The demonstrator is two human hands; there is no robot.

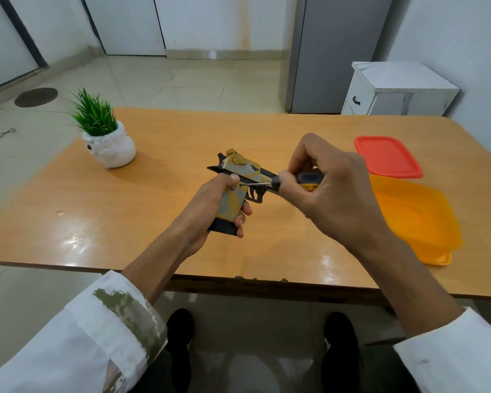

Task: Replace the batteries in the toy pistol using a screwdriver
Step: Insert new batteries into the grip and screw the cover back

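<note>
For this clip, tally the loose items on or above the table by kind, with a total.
Yellow-and-grey toy pistol, in left hand: 1
Black-handled screwdriver, in right hand: 1
Green plant in white ceramic pot: 1
Orange plastic container: 1
Red plastic lid: 1
Total: 5

I seem to be in a plain room of a home or small office. I stand at a glossy wooden table (153,222) on a pale tiled floor (182,78). A small potted plant (104,134) in a white pot sits on it, beside plastic food containers: an orange tub (417,217) and a red lid (387,156). Behind are white doors (125,24), a grey cabinet (332,52) and a white bedside cupboard (391,89).
</note>
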